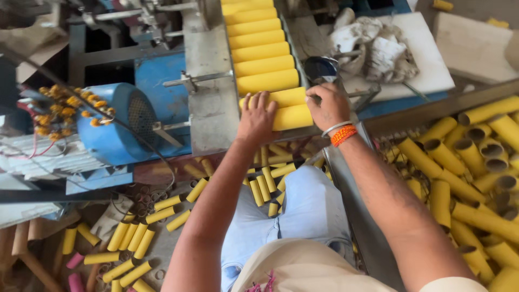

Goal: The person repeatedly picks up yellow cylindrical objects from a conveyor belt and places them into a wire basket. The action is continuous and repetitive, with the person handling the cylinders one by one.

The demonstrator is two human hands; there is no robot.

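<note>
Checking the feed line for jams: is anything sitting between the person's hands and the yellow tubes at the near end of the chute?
Nothing visible. The left hand lies flat on the nearest yellow tubes, and the right hand touches their right end. More tubes fill the chute beyond, packed side by side.

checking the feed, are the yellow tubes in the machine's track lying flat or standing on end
Lying flat: the yellow tubes lie on their sides, crosswise and side by side. The left hand and right hand rest on the nearest tube.
</note>
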